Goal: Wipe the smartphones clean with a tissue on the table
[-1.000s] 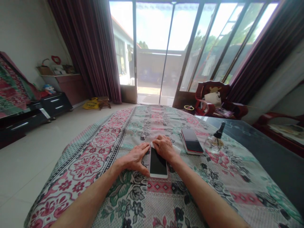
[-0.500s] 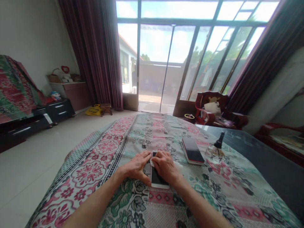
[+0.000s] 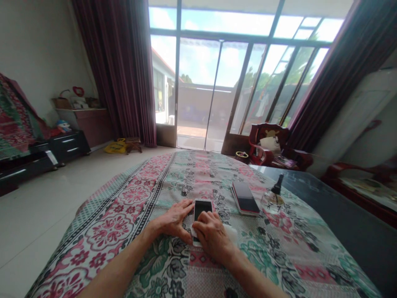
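Note:
A white-framed smartphone point(image 3: 203, 205) with a dark screen lies face up on the patterned tablecloth point(image 3: 173, 182). My left hand point(image 3: 173, 219) rests flat at its left side, thumb and fingers spread, with the fingertips near the upper corner and the thumb by the lower one. Over the lower half of the screen is my right hand point(image 3: 214, 236), fingers curled and pressed down on a white cloth point(image 3: 231, 234). Part of that cloth sticks out beside the palm; the rest is hidden under the hand.
To the right lies a stack of phones point(image 3: 245, 198), the top one dark-screened. Beside it stands a clear glass bottle point(image 3: 274, 198) with a black spray top. A dark table point(image 3: 328, 203) adjoins on the right, and a wooden chair point(image 3: 269, 145) stands behind.
My right hand has slid down the phone toward me with the white cloth, uncovering the upper screen. My left hand stays beside the phone. The view has tilted slightly.

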Available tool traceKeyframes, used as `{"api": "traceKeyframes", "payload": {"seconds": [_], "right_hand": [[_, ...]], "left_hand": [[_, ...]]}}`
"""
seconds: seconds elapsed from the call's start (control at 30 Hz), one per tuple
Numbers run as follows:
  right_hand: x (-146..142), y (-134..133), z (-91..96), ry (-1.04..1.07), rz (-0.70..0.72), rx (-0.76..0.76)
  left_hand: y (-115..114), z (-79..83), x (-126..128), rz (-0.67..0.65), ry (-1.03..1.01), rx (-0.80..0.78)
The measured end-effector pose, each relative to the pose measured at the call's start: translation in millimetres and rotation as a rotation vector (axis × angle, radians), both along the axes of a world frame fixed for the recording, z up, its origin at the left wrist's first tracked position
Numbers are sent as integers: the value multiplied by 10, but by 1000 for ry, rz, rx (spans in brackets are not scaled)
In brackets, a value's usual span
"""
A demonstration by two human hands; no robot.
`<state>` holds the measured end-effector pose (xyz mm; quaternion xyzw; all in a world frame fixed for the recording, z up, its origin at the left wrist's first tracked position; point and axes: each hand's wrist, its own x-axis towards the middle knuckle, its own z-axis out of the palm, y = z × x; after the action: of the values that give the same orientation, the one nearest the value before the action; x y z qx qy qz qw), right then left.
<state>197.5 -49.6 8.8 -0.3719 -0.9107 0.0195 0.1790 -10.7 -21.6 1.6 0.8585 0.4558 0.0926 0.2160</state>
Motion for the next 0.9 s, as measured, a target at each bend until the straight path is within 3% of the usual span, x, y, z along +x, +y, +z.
{"api": "traceKeyframes", "payload": {"seconds": [0.33,0.7,0.9], "right_hand": [[-20,73,-8,55,-86,36],[154,-218,67,-4,73,-5],[100,-210,46,19,59,0]], "left_hand": [[27,-2,-62,-42,5,12],[46,-20,-28,-32,-5,90],[54,-52,-20,-21,-10,107]]}}
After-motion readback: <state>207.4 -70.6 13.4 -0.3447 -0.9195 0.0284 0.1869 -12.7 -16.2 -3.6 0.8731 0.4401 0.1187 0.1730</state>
